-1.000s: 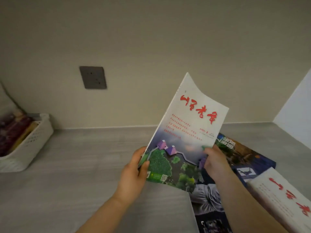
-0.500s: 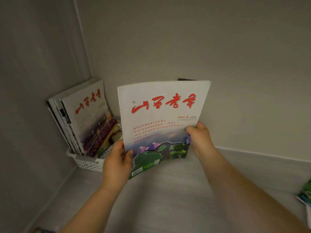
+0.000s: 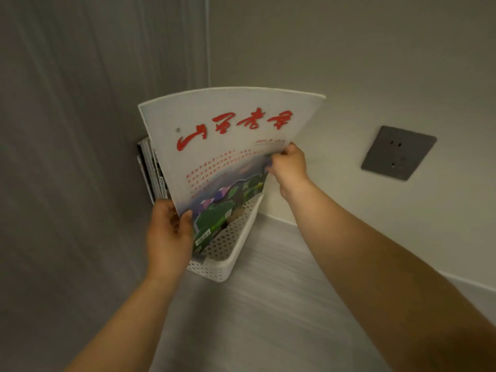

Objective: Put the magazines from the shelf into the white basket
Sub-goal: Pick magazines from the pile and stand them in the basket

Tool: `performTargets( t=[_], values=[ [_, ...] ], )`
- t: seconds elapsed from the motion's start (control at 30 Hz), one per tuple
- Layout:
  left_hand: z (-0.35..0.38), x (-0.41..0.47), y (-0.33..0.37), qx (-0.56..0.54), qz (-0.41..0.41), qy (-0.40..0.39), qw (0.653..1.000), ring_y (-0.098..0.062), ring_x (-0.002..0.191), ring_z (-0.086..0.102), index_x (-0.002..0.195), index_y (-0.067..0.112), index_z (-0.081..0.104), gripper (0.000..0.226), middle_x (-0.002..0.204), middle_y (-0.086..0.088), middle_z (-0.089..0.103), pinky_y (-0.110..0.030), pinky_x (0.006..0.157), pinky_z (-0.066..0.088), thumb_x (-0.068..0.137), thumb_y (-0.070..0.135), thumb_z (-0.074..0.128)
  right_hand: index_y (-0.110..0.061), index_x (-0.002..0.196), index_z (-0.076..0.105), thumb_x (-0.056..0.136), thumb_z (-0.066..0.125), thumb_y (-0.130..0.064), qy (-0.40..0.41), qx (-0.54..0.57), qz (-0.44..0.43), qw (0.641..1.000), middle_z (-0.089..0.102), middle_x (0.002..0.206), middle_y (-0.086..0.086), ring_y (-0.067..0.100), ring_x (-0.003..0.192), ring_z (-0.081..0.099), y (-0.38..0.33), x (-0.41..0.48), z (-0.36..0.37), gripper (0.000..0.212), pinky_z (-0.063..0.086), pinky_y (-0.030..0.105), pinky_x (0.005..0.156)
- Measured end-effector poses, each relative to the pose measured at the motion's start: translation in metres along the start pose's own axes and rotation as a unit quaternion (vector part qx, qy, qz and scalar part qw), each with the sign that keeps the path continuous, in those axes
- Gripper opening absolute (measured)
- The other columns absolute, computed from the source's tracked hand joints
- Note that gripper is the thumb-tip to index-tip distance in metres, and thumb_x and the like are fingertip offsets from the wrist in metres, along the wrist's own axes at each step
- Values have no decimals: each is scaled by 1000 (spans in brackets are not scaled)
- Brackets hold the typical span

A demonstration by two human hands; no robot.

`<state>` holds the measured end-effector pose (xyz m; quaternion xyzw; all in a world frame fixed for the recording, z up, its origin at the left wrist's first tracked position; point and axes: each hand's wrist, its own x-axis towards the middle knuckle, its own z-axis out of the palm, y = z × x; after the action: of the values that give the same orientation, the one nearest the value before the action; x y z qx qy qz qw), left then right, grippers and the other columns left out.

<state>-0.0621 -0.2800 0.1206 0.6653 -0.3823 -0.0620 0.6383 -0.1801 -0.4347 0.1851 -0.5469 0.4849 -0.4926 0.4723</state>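
I hold a white magazine (image 3: 228,146) with red characters and a green landscape picture upright, curved, over the white perforated basket (image 3: 230,248). My left hand (image 3: 167,232) grips its lower left corner. My right hand (image 3: 288,167) pinches its right edge. The magazine's lower corner dips inside the basket. Behind it, several magazines (image 3: 151,170) stand in the basket, leaning on the left wall; only their edges show.
The basket stands in the left back corner of the grey wood-grain shelf (image 3: 268,318). A grey panel (image 3: 67,157) forms the left wall. A dark wall socket (image 3: 398,153) sits on the beige back wall to the right.
Both hands carried the magazine left, from the pile at the right to the basket in the corner. Its lower corner now dips into the basket and hides the standing magazines.
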Motion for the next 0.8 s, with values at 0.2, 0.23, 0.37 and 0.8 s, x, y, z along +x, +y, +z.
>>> performTargets(
  t=[0.2, 0.23, 0.37, 0.8],
  values=[
    [3, 1, -32, -10, -73, -11, 997, -17, 77, 53, 83, 17, 42, 24, 88, -2, 56, -30, 70, 38, 81, -4, 54, 0, 120, 47, 84, 34, 8, -36, -31, 44, 998, 54, 125, 19, 34, 113, 50, 17, 13, 37, 39, 46, 41, 92],
    [3, 1, -36, -3, -79, -10, 997, -17, 76, 52, 83, 17, 43, 24, 86, -2, 56, -30, 70, 38, 80, -5, 55, -1, 120, 45, 84, 34, 7, -39, -25, 48, 998, 54, 123, 18, 32, 110, 51, 18, 11, 42, 39, 47, 36, 83],
    [5, 2, -46, 16, -92, -35, 995, -22, 75, 52, 78, 12, 46, 22, 82, -9, 55, -32, 68, 40, 78, -7, 55, -12, 137, 26, 87, 35, 4, -77, -12, 69, 995, 42, 137, 14, 28, 125, 41, 32, 2, 54, 54, 41, 36, 97],
    [4, 7, -58, 126, -43, -31, 991, -29, 68, 56, 72, 7, 56, 10, 74, -15, 61, -30, 62, 38, 74, 5, 66, -38, 140, 12, 91, 31, -1, -229, -7, 172, 958, 28, 149, 3, 22, 117, 41, 68, -23, 92, 64, 45, 45, 93]
  ],
)
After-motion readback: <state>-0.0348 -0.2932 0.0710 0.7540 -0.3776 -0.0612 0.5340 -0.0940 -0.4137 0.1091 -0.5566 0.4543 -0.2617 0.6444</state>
